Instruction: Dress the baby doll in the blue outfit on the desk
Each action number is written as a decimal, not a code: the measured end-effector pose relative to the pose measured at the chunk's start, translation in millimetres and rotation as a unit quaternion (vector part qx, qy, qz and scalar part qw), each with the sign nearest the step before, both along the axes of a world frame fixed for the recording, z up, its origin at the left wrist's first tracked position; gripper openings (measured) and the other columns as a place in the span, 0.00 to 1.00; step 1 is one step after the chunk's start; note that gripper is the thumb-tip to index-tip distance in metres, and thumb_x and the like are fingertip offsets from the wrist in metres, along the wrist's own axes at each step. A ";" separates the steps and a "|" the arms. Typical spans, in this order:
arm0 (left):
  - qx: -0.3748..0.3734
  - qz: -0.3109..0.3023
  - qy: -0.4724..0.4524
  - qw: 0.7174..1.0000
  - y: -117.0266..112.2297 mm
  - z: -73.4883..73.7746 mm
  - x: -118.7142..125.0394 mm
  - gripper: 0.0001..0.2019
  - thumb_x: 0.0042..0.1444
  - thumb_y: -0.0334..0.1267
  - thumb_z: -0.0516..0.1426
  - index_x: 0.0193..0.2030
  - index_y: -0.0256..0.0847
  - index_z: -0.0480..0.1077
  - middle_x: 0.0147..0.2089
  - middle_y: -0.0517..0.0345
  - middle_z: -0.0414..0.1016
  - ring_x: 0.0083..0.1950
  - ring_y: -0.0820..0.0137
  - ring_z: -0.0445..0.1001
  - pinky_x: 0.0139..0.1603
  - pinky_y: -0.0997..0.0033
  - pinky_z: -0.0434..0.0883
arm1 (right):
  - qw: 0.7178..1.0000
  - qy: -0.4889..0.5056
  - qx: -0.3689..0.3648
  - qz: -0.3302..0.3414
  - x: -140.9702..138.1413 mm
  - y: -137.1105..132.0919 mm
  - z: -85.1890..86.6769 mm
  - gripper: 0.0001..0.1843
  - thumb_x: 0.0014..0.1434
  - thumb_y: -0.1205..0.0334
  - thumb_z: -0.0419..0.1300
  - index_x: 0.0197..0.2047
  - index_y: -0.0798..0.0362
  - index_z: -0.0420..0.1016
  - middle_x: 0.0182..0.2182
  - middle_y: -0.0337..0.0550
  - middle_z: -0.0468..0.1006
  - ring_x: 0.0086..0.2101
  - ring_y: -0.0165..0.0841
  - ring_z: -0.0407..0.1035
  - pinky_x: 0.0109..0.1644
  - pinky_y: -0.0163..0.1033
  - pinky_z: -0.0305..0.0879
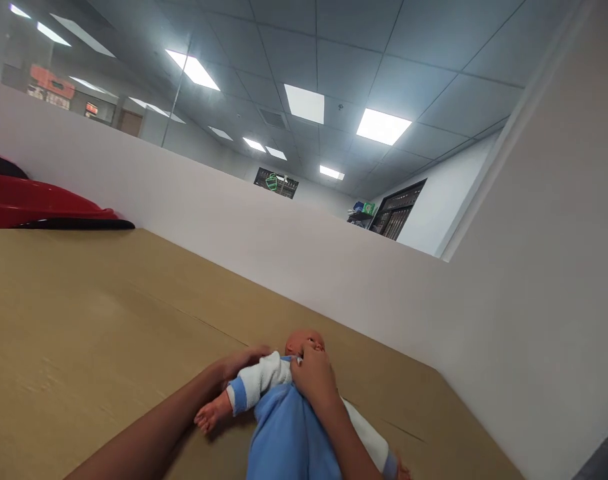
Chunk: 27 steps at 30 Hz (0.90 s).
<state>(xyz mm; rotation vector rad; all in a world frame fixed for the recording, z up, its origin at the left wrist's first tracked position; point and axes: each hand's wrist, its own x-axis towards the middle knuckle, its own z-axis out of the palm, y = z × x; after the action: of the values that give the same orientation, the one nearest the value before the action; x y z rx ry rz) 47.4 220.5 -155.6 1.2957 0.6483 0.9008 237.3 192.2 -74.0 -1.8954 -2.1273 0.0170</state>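
Note:
A baby doll (307,339) lies on its back with its head away from me. It wears a white fleece top (261,377) with blue cuffs and a plain blue lower garment (284,437). My left hand (241,363) reaches along the far side of the doll's sleeve to its shoulder; the fingers look stretched out, their tips partly hidden. Over the chest, just below the chin, my right hand (315,377) is closed with bent fingers at the blue collar (287,359). It covers part of the doll's face and neck. One doll arm spreads to each side.
The doll rests on a brown tabletop (84,320) with thin seams. A low white partition (244,227) runs along the back and meets a white wall (544,267) at the right. A glossy red object with black edging (49,200) stands at the far left.

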 end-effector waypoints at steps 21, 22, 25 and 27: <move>0.242 0.121 0.433 0.860 -40.6 36.7 -69.7 0.22 0.42 0.48 0.71 0.44 0.41 0.81 0.49 0.42 0.80 0.55 0.39 0.75 0.57 0.47 0.71 | 0.994 0.083 0.067 0.017 18.0 11.1 -19.0 0.11 0.68 0.59 0.58 0.45 0.54 0.80 0.40 0.54 0.85 0.47 0.48 0.79 0.49 0.46 0.68; 0.255 0.127 0.437 0.853 -41.9 37.8 -69.4 0.24 0.43 0.49 0.71 0.47 0.41 0.81 0.51 0.40 0.79 0.58 0.38 0.73 0.60 0.46 0.70 | 0.992 0.095 0.077 0.033 19.4 9.3 -17.8 0.11 0.68 0.56 0.59 0.44 0.53 0.80 0.42 0.53 0.85 0.49 0.48 0.78 0.52 0.47 0.68; 0.289 0.149 0.425 0.844 -45.0 44.4 -60.0 0.25 0.55 0.52 0.65 0.55 0.40 0.78 0.60 0.37 0.76 0.64 0.39 0.70 0.66 0.43 0.66 | 0.983 0.133 0.111 0.065 35.6 5.6 -10.7 0.14 0.68 0.51 0.60 0.44 0.50 0.81 0.51 0.53 0.82 0.55 0.47 0.74 0.61 0.47 0.65; 0.315 0.168 0.405 0.841 -48.7 52.7 -45.7 0.24 0.63 0.52 0.59 0.60 0.40 0.74 0.65 0.36 0.73 0.68 0.42 0.68 0.70 0.43 0.63 | 0.976 0.164 0.126 0.065 59.0 3.6 -6.1 0.16 0.69 0.49 0.56 0.46 0.50 0.80 0.50 0.52 0.82 0.53 0.45 0.75 0.60 0.46 0.66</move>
<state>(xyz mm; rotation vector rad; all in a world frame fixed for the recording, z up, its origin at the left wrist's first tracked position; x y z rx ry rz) 1.7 171.8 -102.9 2.2533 1.3438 0.8540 296.2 195.9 -80.1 -1.4925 -1.9232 0.0792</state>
